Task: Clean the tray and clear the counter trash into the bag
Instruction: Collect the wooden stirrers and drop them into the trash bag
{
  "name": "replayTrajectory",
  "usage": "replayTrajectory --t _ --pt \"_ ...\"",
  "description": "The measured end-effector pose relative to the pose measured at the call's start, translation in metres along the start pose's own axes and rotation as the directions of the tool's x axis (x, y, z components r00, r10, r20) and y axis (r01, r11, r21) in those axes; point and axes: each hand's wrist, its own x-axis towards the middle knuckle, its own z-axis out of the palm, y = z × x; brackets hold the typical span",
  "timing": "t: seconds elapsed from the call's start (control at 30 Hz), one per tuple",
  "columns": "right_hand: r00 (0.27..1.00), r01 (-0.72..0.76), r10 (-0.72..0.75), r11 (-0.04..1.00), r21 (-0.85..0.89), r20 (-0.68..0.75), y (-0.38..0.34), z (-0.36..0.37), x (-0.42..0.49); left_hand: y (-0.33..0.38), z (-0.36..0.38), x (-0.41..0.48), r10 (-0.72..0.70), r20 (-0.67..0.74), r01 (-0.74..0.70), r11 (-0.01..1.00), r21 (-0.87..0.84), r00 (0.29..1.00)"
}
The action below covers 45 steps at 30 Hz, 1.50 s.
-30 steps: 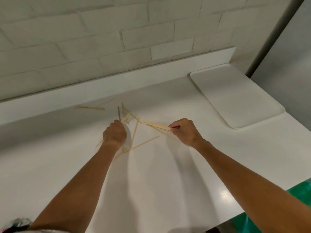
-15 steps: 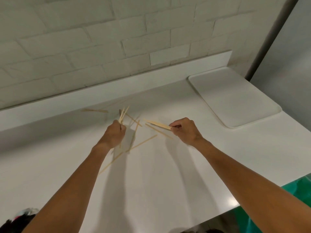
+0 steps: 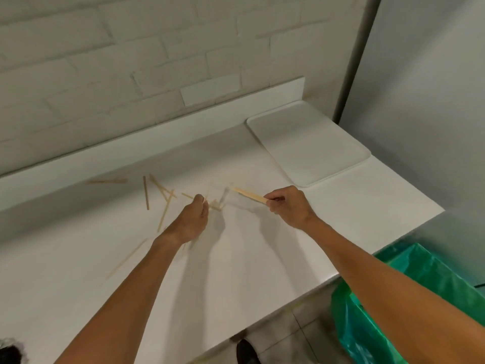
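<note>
Our right hand (image 3: 288,207) pinches one end of a flat stick (image 3: 248,194) between the thumb and curled fingers. The free end of the stick points away to the left of that grip and slightly toward the wall (image 3: 131,61). Our left hand (image 3: 193,219) is near, just to the left of the flat stick's tip, with its back toward us and its fingers curled in. It looks as if it grips a few thin sticks (image 3: 205,198), though motion blur smears the fingertips and we cannot count them. Both hands hover low over the white counter (image 3: 236,271). More loose sticks (image 3: 146,193) lie scattered on the counter to the left of and beyond the left hand's grip. Some of them cross one another, and one lies apart close to the raised back ledge (image 3: 183,132). A long pale one lies on the near side, beside the left wrist. The tray (image 3: 309,143) sits flat on the counter beyond and to the right of the right hand's grip. It is pushed into the far right corner against the ledge, well apart from every stick. The green bag (image 3: 420,279) hangs open below the counter's right edge, nearer to us than the right hand, and the right forearm crosses in front of part of it. A grey metal panel (image 3: 433,101) rises to the right of the tray. A dark shoe (image 3: 246,350) shows on the tiled floor under the counter's near edge.
</note>
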Motion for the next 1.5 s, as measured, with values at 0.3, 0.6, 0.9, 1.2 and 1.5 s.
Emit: replayTrajectory --t 0.3,0.6,0.9,1.2,1.5 --pt "0.927 -0.163 0.191 0.98 0.111 -0.322 0.091 -0.133 -0.091 0.148 0.131 0.002 0.381 0.217 -0.409 0.906 0.104 0.899" --pt "0.718 -0.442 0.437 0.888 0.129 -0.542 0.216 -0.247 -0.252 0.268 0.335 -0.028 0.405 0.586 -0.587 0.794 0.155 0.702" --pt "0.665 -0.621 0.598 0.776 0.114 -0.448 0.284 -0.275 -0.343 0.289 0.449 -0.051 0.294 0.695 -0.585 0.78 0.223 0.656" --pt "0.831 -0.375 0.356 0.926 0.041 -0.427 0.243 -0.269 -0.289 0.264 0.4 -0.052 0.495 0.473 -0.578 0.815 0.038 0.729" --pt "0.97 -0.037 0.027 0.999 -0.033 -0.241 0.144 -0.206 -0.175 0.206 0.258 -0.059 0.483 0.02 -0.481 0.875 -0.062 0.876"
